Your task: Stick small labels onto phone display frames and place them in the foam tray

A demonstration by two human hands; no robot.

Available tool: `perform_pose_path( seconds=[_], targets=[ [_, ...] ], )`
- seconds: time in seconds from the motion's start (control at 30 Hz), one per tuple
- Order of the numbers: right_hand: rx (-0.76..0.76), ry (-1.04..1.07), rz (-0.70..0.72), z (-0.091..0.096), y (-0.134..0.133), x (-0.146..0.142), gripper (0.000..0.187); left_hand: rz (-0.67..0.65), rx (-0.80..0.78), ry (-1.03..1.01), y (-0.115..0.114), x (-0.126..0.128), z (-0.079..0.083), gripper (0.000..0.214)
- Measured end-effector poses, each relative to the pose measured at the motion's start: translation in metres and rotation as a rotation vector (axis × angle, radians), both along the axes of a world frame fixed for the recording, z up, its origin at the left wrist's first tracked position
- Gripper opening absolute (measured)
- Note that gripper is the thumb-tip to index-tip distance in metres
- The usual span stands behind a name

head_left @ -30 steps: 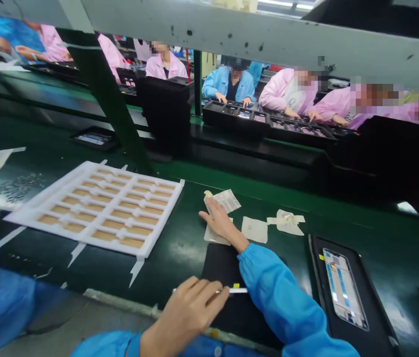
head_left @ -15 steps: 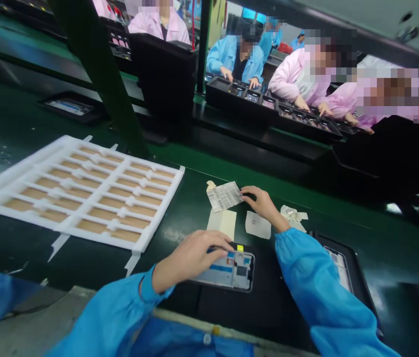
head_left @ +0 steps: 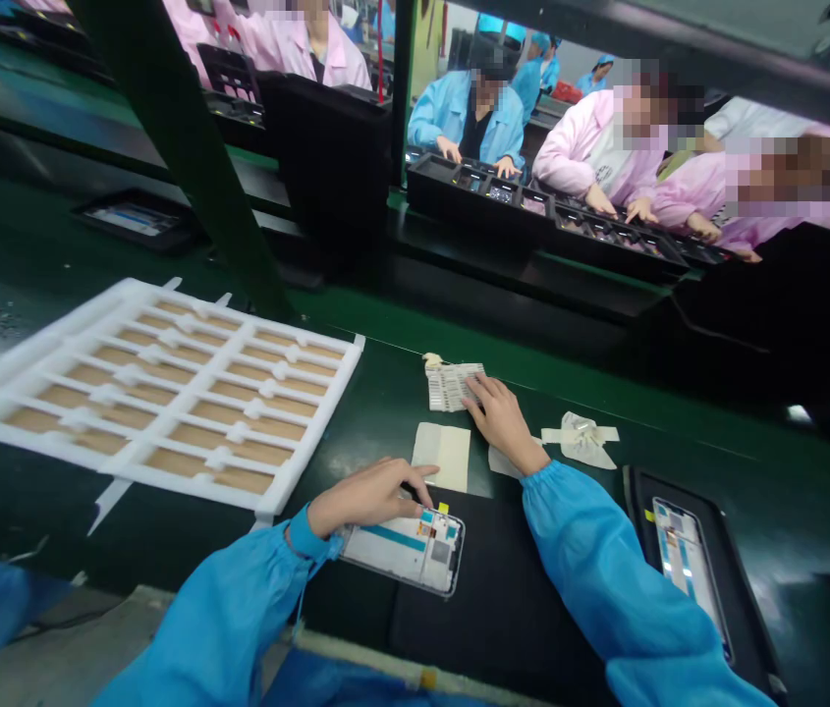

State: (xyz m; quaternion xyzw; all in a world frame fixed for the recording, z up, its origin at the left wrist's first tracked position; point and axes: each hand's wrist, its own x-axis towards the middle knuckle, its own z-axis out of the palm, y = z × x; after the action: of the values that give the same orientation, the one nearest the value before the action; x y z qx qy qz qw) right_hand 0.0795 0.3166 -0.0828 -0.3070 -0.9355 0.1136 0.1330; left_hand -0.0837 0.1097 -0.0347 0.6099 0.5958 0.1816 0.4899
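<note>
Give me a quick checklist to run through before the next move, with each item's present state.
1. Right hand at the striped sheet: ok, fingers over its right end.
2. Strip lifted onto those fingers: cannot tell, too small to make out.
3. Left hand gripping the metal frame securely: cannot tell, the hand covers part of its far edge.
4. Frame wholly over the black mat: not ok, its left end extends past the mat's edge.
5. Yellow tab in sight: ok, at the frame's far edge.
6. Second frame in its black tray: ok.
</note>
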Motion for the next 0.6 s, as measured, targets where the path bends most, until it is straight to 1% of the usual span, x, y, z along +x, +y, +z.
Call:
perform_pose_path(
  seconds=[0.07,0.13,0.23,0.3,0.37,0.47,0.53,0.6],
  targets=[
    [0.018,-0.008,-0.066,0.002,-0.005,-0.001,0.041,-0.010,-0.007,-0.010,0.000,-0.001,0.000,0.017],
    [0.022,-0.015,-0.092,0.003,-0.015,-0.003,0.041,-0.002,0.022,-0.012,-0.001,-0.001,0.001,0.015],
    [0.005,-0.008,-0.065,0.006,-0.030,-0.005,0.036,0.020,0.062,-0.009,-0.005,0.002,0.003,0.014],
    [-0.017,0.021,-0.050,0.010,-0.033,-0.004,0.033,0.026,0.077,-0.009,-0.007,0.004,0.006,0.015],
    [-0.041,0.073,-0.063,0.014,-0.026,0.001,0.032,0.028,0.094,-0.005,-0.009,0.004,0.010,0.017],
    [-0.089,0.162,-0.112,0.021,-0.006,0.012,0.028,0.027,0.102,0.013,-0.006,0.000,0.017,0.018],
    [-0.137,0.200,-0.126,0.023,0.004,0.019,0.024,0.032,0.114,0.033,0.000,-0.004,0.021,0.018],
    [-0.190,0.213,-0.110,0.023,0.007,0.022,0.020,0.039,0.136,0.046,0.009,-0.009,0.024,0.019]
  ],
)
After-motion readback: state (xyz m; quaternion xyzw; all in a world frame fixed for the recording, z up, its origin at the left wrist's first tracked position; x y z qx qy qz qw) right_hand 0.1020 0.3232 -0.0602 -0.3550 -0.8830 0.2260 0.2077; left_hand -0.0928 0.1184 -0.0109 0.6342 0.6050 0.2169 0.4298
